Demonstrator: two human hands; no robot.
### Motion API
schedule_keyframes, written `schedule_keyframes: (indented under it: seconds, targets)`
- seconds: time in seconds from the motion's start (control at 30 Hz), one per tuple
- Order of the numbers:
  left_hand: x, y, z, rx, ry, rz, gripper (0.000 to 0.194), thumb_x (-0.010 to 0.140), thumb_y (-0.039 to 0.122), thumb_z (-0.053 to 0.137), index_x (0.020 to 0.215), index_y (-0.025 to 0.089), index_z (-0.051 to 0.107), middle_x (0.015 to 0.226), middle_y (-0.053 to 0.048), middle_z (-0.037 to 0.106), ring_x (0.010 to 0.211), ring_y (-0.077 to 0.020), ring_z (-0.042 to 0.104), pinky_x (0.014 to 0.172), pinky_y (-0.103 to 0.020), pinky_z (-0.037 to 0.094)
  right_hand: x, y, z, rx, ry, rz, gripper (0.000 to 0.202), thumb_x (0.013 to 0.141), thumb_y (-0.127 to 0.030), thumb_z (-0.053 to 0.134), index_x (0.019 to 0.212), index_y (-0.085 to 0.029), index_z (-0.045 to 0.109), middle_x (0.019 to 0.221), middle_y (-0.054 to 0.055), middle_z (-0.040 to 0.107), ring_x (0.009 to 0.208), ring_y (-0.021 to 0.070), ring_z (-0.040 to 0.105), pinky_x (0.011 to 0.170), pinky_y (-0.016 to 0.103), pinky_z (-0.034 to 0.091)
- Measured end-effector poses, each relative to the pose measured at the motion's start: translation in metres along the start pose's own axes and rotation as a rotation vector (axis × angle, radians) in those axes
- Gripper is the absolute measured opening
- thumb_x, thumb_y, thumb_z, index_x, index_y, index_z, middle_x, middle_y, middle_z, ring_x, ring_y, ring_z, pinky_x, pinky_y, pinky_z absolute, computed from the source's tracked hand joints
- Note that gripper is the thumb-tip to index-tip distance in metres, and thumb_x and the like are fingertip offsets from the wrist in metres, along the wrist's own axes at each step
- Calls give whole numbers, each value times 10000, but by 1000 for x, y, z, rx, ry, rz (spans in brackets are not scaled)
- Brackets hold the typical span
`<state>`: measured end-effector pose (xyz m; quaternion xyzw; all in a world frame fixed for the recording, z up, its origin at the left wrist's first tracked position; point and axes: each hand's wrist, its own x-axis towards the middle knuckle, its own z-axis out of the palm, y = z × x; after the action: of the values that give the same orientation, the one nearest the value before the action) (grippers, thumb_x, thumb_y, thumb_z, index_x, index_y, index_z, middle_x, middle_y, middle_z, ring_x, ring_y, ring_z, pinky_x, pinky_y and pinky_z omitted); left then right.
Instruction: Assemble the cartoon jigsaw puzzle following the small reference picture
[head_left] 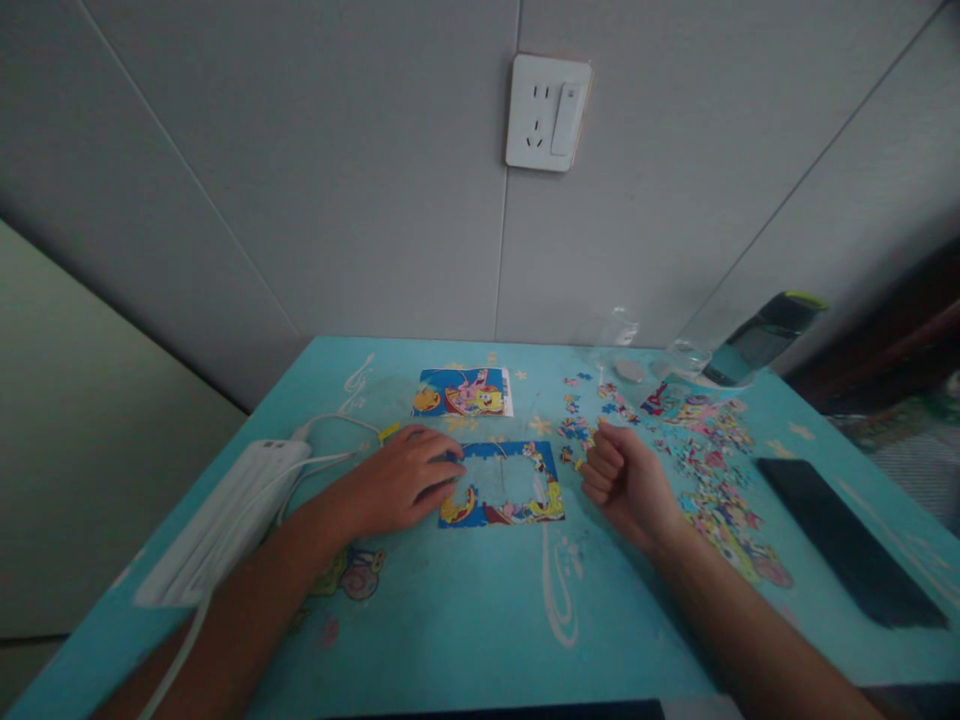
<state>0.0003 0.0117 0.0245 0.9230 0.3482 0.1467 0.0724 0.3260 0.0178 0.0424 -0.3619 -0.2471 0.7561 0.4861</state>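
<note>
A jigsaw puzzle (504,516) lies in front of me, its border joined and the table showing through its middle. My left hand (411,475) rests at the puzzle's left edge, fingers spread and slightly bent, with nothing visible in them. To the right of the puzzle, my right hand (626,478) is closed with its fingers curled in; whatever they hold, if anything, is hidden. Loose puzzle pieces (576,428) lie just beyond that hand. Behind the puzzle lies a printed cartoon picture (472,392) with a yellow and a pink figure.
More puzzle pieces (724,500) are spread to the right of my right forearm. A dark flat strip (847,540) lies farther right. A bottle (772,335) and a clear jar (686,357) are near the wall. At left is a white power bank (232,510) with cables.
</note>
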Motion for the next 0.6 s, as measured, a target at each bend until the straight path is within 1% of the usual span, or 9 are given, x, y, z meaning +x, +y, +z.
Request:
schedule_keyframes:
  seconds: [0.2,0.3,0.37,0.43,0.5,0.53,0.6]
  targets:
    - [0,1,0,21,-27,-19,254,992,295,540,1188,287,703,1226,-66,630,1130,-255,570,1033,-476,427,1,-1,1,-3,21,-85,445,899,-342,643,557,-225,383,537,-90,150,479,103,79,417,281,110]
    - [-1,0,1,33,-22,-8,260,993,285,538,1198,287,697,1226,-72,626,1132,-259,567,1037,-478,425,1,-10,-2,-23,11,-187,394,910,-339,617,576,-229,439,536,-88,150,480,113,84,426,288,141]
    - [-1,0,1,45,-22,-1,258,995,285,534,1198,282,694,1229,-75,622,1133,-261,564,1042,-483,420,1,-16,-7,-119,40,-303,373,919,-363,610,590,-232,492,525,-83,168,475,117,107,437,288,164]
    - [-1,-1,2,53,-21,-3,254,996,288,533,1193,280,693,1230,-74,620,1134,-261,563,1042,-483,418,1,-18,-12,-371,112,-453,353,928,-392,627,617,-229,582,514,-64,251,478,119,190,460,286,201]
    - [-1,-1,2,52,-20,-5,250,996,288,533,1187,282,694,1226,-71,622,1130,-259,565,1037,-479,419,3,-13,-17,-743,160,-605,307,923,-395,668,663,-230,673,540,-29,398,519,132,322,507,288,272]
    - [-1,-1,3,51,-22,-7,251,996,284,532,1188,283,693,1225,-70,622,1131,-258,564,1037,-479,418,5,-9,-18,-933,148,-666,259,917,-379,687,703,-235,712,583,-9,483,563,145,397,548,294,324]
    - [-1,-1,4,49,-28,-8,250,995,279,533,1188,280,692,1221,-69,621,1132,-257,563,1039,-481,415,8,3,-19,-1227,52,-750,141,919,-334,694,824,-260,768,721,26,621,690,185,526,681,327,422]
